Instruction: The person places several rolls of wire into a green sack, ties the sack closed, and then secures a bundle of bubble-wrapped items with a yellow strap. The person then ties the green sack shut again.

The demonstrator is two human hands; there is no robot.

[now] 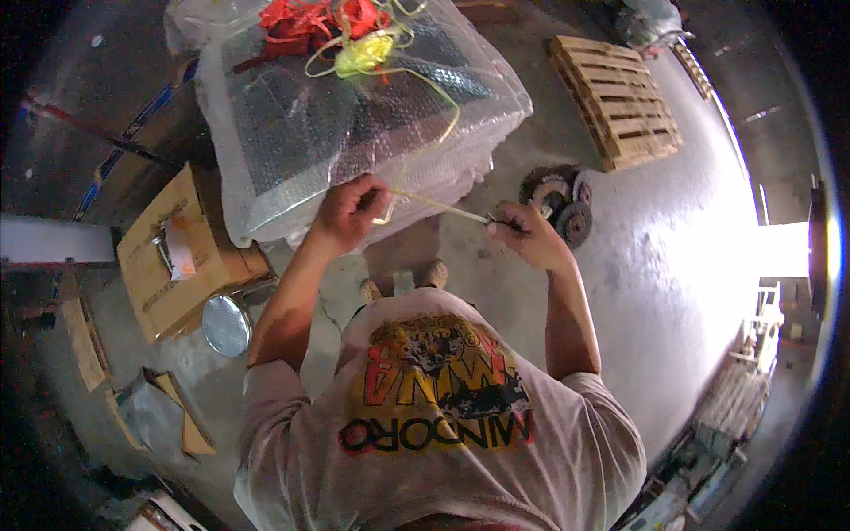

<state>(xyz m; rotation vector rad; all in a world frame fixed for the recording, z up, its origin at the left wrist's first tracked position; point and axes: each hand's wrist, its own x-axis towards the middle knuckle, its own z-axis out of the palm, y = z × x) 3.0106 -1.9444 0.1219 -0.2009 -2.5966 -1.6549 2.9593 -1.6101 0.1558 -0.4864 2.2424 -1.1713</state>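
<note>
A pale yellow strap [438, 205] stretches between my two hands in front of a large bubble-wrapped block [297, 133]. My left hand [352, 211] is closed on the strap, close to the block's near edge, and a short bent end hangs below its fingers. With closed fingers, my right hand [529, 234] grips the strap's other end, where a small dark piece shows; I cannot make out what that is. On top of the wrapped block lie a yellow bundle of strap [365, 55] and a tangle of red strapping [297, 31].
A cardboard box [168, 257] stands at the left, with a round silver lid-like disc [227, 326] by it. To the right, several dark wheel-like discs [567, 199] lie on the concrete floor [637, 292]. A wooden pallet [615, 97] is farther back.
</note>
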